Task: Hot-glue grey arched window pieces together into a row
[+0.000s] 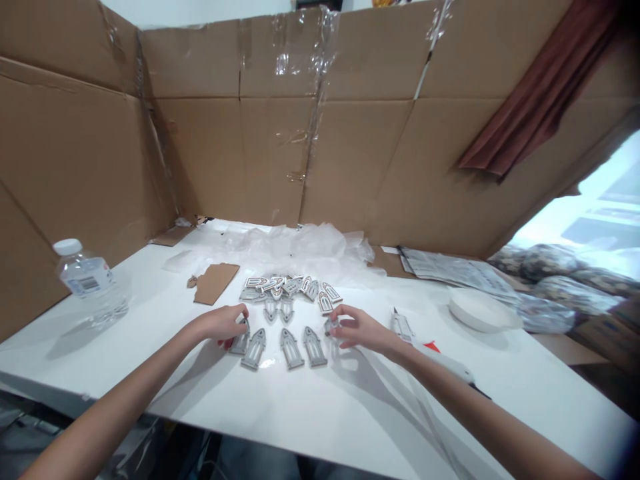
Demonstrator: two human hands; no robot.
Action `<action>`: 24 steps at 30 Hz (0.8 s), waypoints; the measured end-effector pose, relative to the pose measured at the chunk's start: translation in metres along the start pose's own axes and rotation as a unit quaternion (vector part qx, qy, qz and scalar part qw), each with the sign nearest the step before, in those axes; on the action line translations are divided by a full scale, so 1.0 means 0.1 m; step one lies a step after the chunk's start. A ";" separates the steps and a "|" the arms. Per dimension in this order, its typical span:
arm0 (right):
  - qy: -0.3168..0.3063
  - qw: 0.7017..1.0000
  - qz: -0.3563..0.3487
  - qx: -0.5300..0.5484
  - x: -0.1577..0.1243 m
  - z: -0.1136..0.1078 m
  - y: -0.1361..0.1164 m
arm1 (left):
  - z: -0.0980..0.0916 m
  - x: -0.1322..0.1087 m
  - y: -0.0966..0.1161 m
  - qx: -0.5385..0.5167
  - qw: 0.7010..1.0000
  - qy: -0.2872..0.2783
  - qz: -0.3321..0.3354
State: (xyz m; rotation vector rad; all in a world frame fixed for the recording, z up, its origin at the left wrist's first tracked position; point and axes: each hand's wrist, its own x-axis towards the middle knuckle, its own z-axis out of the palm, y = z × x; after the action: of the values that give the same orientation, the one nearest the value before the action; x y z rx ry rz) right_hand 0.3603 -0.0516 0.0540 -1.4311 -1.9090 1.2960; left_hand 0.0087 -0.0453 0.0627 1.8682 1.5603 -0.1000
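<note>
My left hand (220, 325) rests its fingertips on a grey Gothic-arch-shaped cutout (240, 341) at the left end of a row. My right hand (359, 330) pinches a small grey piece (331, 327) at the row's right end. Between the hands lie several more arched cutouts, including one (291, 349) standing out in the middle. Beyond them, a heap of similar pieces (287, 288) with white and brown trim lies overlapping. The small piece is partly hidden by my fingers.
The white tabletop (350, 413) carries a water bottle (89, 283) at left and a cardboard scrap (215, 283) near the heap. To the right lie a white-handled tool (440, 353), a white disc (481, 311) and papers (457, 272). Plastic wrap (285, 247) and cardboard walls (280, 147) stand behind.
</note>
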 end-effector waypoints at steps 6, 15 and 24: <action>0.000 0.990 -0.091 -0.104 -0.08 -0.01 0.05 | 0.00 0.12 -0.01 0.040 0.992 0.122 0.000; -0.030 0.969 -0.097 -0.224 -0.13 -0.05 0.01 | -0.06 0.46 0.02 0.075 0.952 0.283 0.095; 0.039 0.934 -0.077 -0.347 0.32 0.14 -0.30 | -0.14 0.81 0.08 0.034 0.949 0.273 0.152</action>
State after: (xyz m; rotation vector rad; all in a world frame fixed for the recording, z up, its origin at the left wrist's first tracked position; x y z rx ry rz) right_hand 0.3218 -0.0293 0.0670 -1.5543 -2.4951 0.4798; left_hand 0.0327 0.0300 0.0390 2.2961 1.5960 0.5514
